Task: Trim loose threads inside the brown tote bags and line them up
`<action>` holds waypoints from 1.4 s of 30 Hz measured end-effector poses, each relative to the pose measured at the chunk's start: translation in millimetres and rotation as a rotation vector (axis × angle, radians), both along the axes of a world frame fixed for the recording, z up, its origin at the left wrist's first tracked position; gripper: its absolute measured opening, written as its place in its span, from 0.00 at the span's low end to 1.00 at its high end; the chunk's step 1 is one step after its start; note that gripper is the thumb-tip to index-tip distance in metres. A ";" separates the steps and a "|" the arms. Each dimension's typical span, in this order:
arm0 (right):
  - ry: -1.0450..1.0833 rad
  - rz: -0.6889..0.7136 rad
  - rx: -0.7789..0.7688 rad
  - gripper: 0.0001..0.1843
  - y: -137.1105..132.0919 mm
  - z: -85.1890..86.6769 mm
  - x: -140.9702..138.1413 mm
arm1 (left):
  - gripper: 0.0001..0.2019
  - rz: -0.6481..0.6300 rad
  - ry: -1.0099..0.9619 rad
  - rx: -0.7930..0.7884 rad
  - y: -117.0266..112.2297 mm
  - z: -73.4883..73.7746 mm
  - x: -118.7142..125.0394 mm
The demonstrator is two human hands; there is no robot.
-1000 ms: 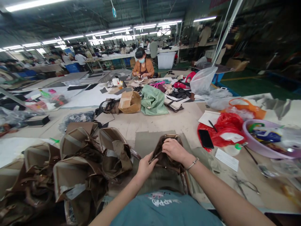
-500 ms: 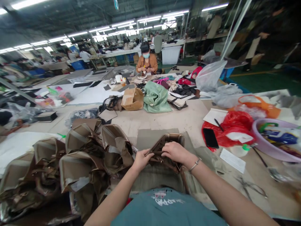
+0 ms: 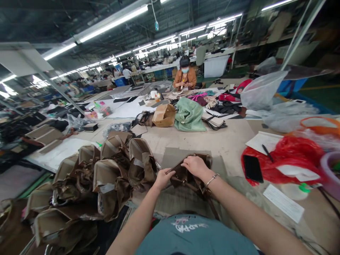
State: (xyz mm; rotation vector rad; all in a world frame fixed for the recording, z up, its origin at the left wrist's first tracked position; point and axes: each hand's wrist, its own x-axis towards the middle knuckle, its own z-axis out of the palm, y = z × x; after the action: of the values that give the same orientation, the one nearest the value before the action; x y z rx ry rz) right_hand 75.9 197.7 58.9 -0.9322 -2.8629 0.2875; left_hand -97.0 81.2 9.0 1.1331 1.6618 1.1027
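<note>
Gripping a brown bag (image 3: 183, 181) with both hands, close in at the near edge of the table (image 3: 217, 138).
Left hand (image 3: 163, 178) pinches the bag's near rim, fingers curled tight on it. Right hand (image 3: 195, 166) lies over the top, fingers folded down onto the far rim. The bag sits on the table right in front of the person's chest. Just to its left is a heap of brown bags (image 3: 106, 173), and off to the right a black phone (image 3: 253, 168) lies against a red plastic bag (image 3: 292, 156). Far across the table, a co-worker (image 3: 184, 72) sits.
</note>
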 end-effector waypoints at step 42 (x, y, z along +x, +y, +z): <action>0.045 -0.075 -0.004 0.18 12.3 -2.9 -31.8 | 0.24 -0.044 0.121 0.031 21.1 -16.4 -35.7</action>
State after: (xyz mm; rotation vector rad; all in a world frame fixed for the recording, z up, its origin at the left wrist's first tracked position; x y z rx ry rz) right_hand 44.1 210.0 56.1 -1.0176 -2.7806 0.3031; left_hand -132.7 102.3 -7.3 1.2724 1.7086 1.0540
